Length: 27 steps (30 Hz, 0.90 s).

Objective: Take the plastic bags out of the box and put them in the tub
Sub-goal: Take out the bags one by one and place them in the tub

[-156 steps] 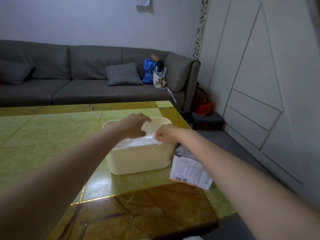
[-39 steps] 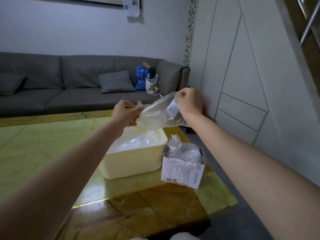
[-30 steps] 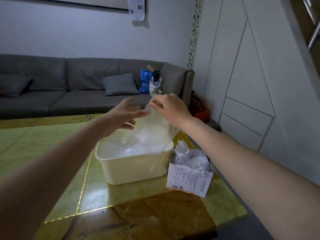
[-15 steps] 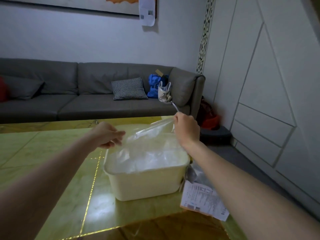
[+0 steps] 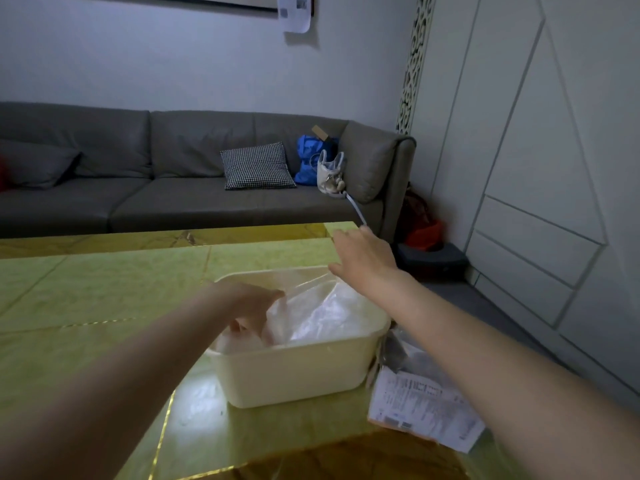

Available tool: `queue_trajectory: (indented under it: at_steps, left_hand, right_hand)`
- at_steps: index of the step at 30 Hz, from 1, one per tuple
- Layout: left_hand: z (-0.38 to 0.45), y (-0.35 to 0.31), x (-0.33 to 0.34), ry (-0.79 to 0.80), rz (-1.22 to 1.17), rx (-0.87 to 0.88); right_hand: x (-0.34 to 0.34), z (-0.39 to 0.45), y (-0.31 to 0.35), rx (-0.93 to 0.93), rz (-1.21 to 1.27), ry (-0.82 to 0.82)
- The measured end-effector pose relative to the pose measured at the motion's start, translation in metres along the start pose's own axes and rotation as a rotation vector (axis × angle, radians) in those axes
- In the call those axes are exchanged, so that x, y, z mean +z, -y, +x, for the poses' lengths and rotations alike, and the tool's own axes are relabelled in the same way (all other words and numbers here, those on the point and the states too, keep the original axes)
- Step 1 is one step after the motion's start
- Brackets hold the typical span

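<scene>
Right now the left hand is down inside the tub, its fingers bent and pushing on the clear plastic bags piled there; whether they pinch a fold or only press cannot be told through the film. The right hand hovers over the tub's far corner with fingers relaxed and spread, holding nothing. The box sits on the surface just beside the tub's right wall, partly hidden under the right forearm, and how many bags remain in it cannot be seen.

The likeliest trouble is the pile springing back. Thin film traps air, so when the left hand lifts, the bags may puff up over the rim and slide onto the surface. A bag clinging to the skin could also come out with the hand.

The box looks light and stands close to the surface's edge. If the right forearm sweeps back toward it carelessly, it could be nudged off onto the floor. Tugging one bag from it might drag others out too.
</scene>
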<state>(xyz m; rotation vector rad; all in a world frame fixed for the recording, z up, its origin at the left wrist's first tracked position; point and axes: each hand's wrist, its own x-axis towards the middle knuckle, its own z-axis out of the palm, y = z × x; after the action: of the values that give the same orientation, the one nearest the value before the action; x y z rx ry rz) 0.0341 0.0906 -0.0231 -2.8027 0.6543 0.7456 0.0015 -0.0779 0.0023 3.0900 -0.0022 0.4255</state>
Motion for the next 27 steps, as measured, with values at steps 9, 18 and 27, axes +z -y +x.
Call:
queue_trajectory:
  at_steps: [9, 18, 27]
  left_hand:
    - [0.013, -0.005, 0.01, 0.017, 0.024, 0.01]
    - [-0.013, 0.029, -0.006, -0.078, -0.198, 0.0]
    - [-0.04, -0.052, -0.023, -0.562, -0.131, 0.29]
  right_hand:
    - [0.022, -0.013, 0.013, -0.089, -0.034, 0.753]
    - [0.046, -0.003, 0.009, -0.067, -0.07, 0.722]
    - [-0.038, -0.034, -0.029, -0.036, 0.187, 0.451]
